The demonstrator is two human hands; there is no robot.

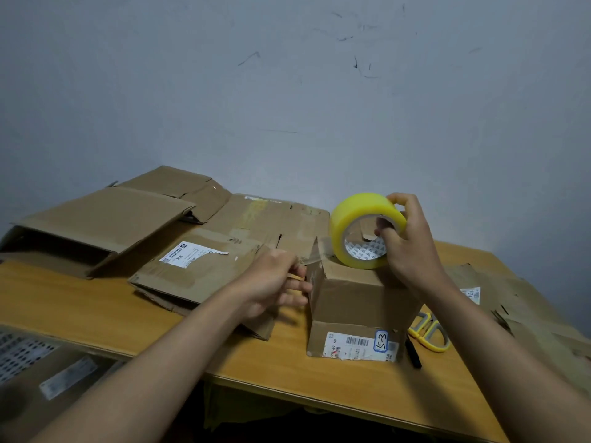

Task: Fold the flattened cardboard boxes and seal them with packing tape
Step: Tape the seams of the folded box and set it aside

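Observation:
A small folded cardboard box (355,302) stands on the wooden table (224,343), a shipping label on its near side. My right hand (404,244) grips a yellow roll of packing tape (358,225) on edge over the box top, fingers through its core. A clear strip of tape (315,255) runs from the roll to my left hand (275,282), which pinches its free end at the box's upper left edge. Flattened cardboard boxes (198,266) lie to the left and behind.
Yellow-handled scissors (430,334) and a black marker (413,353) lie right of the box. More flattened cardboard (511,302) covers the table's right end. A larger half-open box (96,225) sits at the far left. A grey wall rises behind.

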